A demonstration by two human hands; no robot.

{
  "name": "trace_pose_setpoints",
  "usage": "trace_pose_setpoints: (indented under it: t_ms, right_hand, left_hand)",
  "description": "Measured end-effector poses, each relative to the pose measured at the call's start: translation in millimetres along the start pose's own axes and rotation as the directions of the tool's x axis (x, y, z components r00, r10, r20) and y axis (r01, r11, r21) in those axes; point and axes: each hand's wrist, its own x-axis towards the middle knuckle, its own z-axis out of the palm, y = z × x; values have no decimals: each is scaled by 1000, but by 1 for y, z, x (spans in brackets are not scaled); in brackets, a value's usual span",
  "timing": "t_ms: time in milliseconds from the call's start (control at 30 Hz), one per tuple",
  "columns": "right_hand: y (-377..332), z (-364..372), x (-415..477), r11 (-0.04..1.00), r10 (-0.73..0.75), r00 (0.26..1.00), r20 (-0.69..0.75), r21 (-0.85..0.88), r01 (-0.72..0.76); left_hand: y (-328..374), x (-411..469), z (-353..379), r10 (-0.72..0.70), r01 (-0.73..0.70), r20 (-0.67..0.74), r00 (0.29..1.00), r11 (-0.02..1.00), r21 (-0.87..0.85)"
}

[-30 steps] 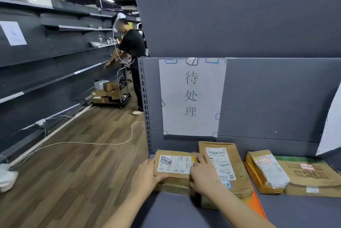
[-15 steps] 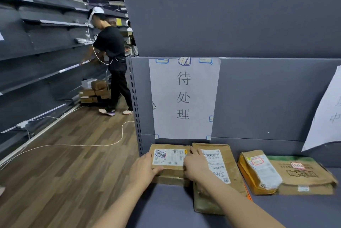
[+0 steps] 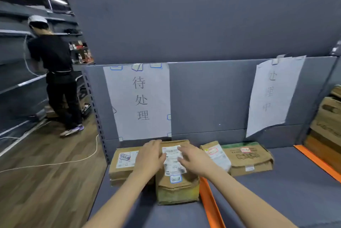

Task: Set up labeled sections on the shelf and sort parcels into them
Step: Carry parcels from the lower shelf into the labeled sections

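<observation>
The parcel [image 3: 176,189] lies at lower centre on the shelf [image 3: 276,200], long axis running up-frame toward the sign [image 3: 138,98], with left hand [image 3: 151,157] and right hand [image 3: 195,159] resting flat-fingered on its upper half, equally near.

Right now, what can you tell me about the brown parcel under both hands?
The middle parcel is a brown cardboard box lying flat on the grey shelf, long side pointing away. A white shipping label with a small blue-edged sticker below it is on top. The left hand and right hand rest on it. It sits next to the left parcel, beside an orange strip, below the paper sign.
</observation>
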Motion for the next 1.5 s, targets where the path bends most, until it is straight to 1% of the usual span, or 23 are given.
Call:
trace_pose_setpoints:
  t_ms: [100, 167, 233, 333, 433, 500, 567, 667, 767, 833, 867, 1000, 1067, 1233, 1300, 1433, 1500]
  right_hand:
    - [44, -28, -40, 998, 62, 995, -72, 1, -62]
    - [82, -45, -78, 990, 141, 985, -95, 0, -142]
    - [122, -61, -121, 976, 216, 969, -121, 15, -215]
    - [173, -94, -194, 948, 318, 923, -214, 45, -316]
    - [224, -122, -271, 899, 424, 866, -265, 14, -437]
    - [257, -134, -324, 845, 519, 797, -309, 43, -533]
    - [286, -143, -375, 775, 610, 708, -357, 82, -627]
    - [321, -153, -451, 654, 725, 584, -365, 99, -750]
    - [348, -163, -515, 527, 813, 438, -382, 166, -833]
    - [365, -167, -547, 453, 853, 347, -390, 222, -864]
    - [375, -167, -560, 424, 865, 313, -392, 239, -874]
    - [426, -170, -597, 328, 889, 209, -408, 248, -911]
    - [461, -176, -608, 302, 891, 177, -417, 255, -919]
    - [561, -210, -620, 252, 905, 126, -407, 274, -928]
    - [599, -231, -624, 240, 899, 108, -424, 271, -932]
    - [661, -260, -639, 215, 888, 63, -455, 291, -932]
    - [688, -265, -650, 192, 894, 45, -446, 290, -938]
  left_hand:
    - [62, 6, 8, 103, -103, -13, 995, 994, -38]
    - [115, 3, 19, 187, -188, -17, 982, 979, -84]
    - [170, -3, 33, 260, -257, 9, 966, 958, -128]
    - [258, -9, 55, 365, -351, 38, 930, 914, -203]
    - [350, -16, 81, 493, -462, 54, 868, 844, -273]
    - [410, -27, 100, 581, -538, 66, 811, 786, -305]
    - [469, -42, 118, 664, -605, 89, 743, 722, -336]
    - [551, -71, 142, 777, -691, 128, 617, 612, -384]
    - [620, -98, 163, 858, -750, 123, 498, 497, -436]
    - [660, -110, 176, 894, -775, 121, 431, 436, -457]
    - [679, -113, 183, 907, -786, 121, 403, 411, -461]
    - [752, -116, 216, 945, -800, 108, 309, 320, -507]
    - [791, -110, 235, 957, -801, 94, 275, 282, -528]
    - [895, -73, 279, 976, -794, 75, 206, 211, -571]
    - [938, -54, 291, 980, -802, 63, 187, 190, -567]
    - [1013, -28, 313, 983, -798, 56, 172, 173, -577]
    - [1041, -25, 327, 987, -794, 69, 143, 156, -587]
